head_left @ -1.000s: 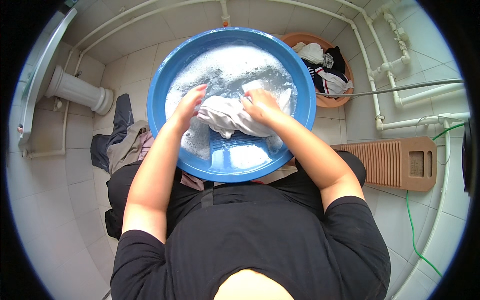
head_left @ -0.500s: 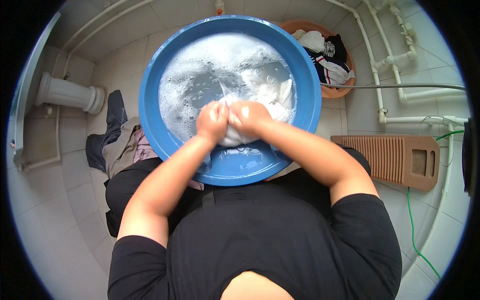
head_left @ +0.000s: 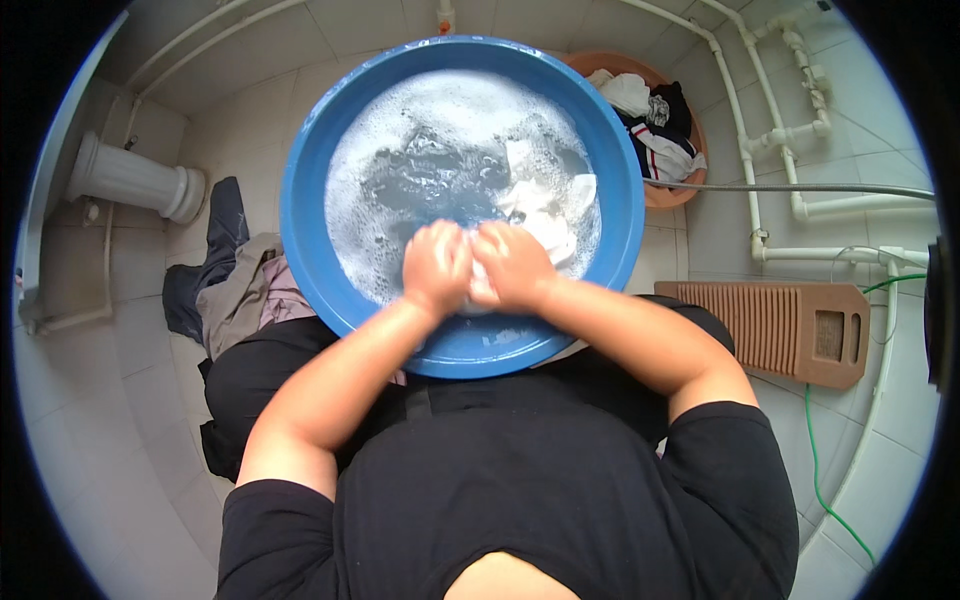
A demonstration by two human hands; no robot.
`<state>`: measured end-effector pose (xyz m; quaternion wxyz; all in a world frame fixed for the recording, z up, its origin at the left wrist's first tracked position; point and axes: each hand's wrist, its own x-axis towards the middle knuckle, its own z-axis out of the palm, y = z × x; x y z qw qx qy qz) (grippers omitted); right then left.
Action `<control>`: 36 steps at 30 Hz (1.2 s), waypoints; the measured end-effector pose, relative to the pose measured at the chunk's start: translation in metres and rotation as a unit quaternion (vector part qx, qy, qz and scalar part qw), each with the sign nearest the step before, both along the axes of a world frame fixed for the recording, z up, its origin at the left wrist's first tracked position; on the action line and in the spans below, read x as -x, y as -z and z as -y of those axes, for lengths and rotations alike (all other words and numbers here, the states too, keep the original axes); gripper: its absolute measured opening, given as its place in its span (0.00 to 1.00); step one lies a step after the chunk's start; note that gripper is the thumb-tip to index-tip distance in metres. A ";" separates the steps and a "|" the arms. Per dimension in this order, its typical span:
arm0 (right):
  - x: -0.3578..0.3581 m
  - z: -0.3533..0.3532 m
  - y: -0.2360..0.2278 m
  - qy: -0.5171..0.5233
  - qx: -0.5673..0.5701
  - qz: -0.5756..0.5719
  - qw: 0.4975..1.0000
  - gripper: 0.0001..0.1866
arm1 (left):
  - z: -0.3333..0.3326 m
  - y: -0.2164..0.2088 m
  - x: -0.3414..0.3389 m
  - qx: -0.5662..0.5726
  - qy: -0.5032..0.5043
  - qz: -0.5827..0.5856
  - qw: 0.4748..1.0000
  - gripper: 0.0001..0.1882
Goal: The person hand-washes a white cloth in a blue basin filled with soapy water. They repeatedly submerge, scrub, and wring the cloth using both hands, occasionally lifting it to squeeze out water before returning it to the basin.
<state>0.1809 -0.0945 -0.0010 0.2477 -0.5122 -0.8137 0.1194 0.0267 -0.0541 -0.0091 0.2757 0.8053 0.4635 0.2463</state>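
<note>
A large blue basin [head_left: 312, 130] of foamy water [head_left: 450, 100] stands in front of me. Over its near half my left hand [head_left: 438, 268] and my right hand [head_left: 510, 264] are side by side, both closed with the fingers curled. Between them they grip a wet white cloth [head_left: 478, 280], most of it hidden by the hands. More white fabric [head_left: 550, 225] floats at the right side of the basin, partly under suds; whether it is the same piece I cannot tell.
An orange basin [head_left: 690, 192] of dark and white clothes [head_left: 660, 110] stands beyond on the right. A brown washboard [head_left: 770, 325] lies at my right. Dark, beige and pink clothes [head_left: 235, 290] lie left, near a white pedestal [head_left: 135, 180]. White pipes and a grey hose [head_left: 780, 187] run along the right.
Both fists have shifted slightly, the right one more upright beside the left. Less of the white cloth shows under them, and the water beyond has been stirred.
</note>
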 end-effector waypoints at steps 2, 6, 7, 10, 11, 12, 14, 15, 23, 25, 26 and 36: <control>0.007 -0.045 -0.023 0.054 0.303 0.006 0.951 0.26 | -0.032 0.003 -0.004 0.203 -0.086 0.004 0.975 0.15; 0.001 -0.068 0.027 0.129 0.198 0.012 0.972 0.29 | -0.063 0.001 -0.007 0.099 -0.076 -0.186 0.974 0.21; -0.007 -0.069 0.041 0.129 0.129 0.025 0.983 0.30 | -0.064 -0.009 -0.011 0.145 -0.052 -0.219 0.963 0.22; 0.007 -0.016 -0.009 0.079 0.129 -0.061 0.987 0.26 | -0.011 0.005 0.014 0.088 -0.035 -0.023 0.995 0.18; 0.005 0.000 -0.016 0.069 0.063 -0.061 0.994 0.25 | 0.012 -0.006 0.014 0.010 -0.043 -0.014 0.999 0.17; 0.004 0.012 -0.026 0.061 -0.001 -0.059 0.996 0.24 | 0.030 -0.022 0.010 -0.065 -0.048 -0.004 0.997 0.16; 0.004 0.014 -0.025 0.047 -0.005 -0.052 0.998 0.21 | 0.033 -0.026 0.007 -0.075 -0.015 -0.001 0.997 0.12; 0.005 0.004 -0.020 0.042 0.055 -0.041 0.997 0.20 | 0.019 -0.016 0.009 -0.037 -0.006 -0.001 0.999 0.12; 0.008 -0.070 0.005 0.198 0.178 -0.020 0.964 0.30 | -0.058 0.004 -0.007 0.129 -0.137 -0.142 0.972 0.22; 0.004 -0.056 -0.005 0.136 0.285 -0.041 0.948 0.30 | -0.046 0.008 0.005 0.168 -0.071 -0.062 0.981 0.23; 0.007 -0.035 -0.010 0.127 0.246 -0.080 0.958 0.30 | -0.032 0.013 0.017 0.157 -0.011 0.025 0.987 0.23; 0.008 -0.003 -0.011 -0.004 0.027 -0.021 0.999 0.21 | -0.001 0.002 0.002 -0.046 0.004 0.074 0.996 0.11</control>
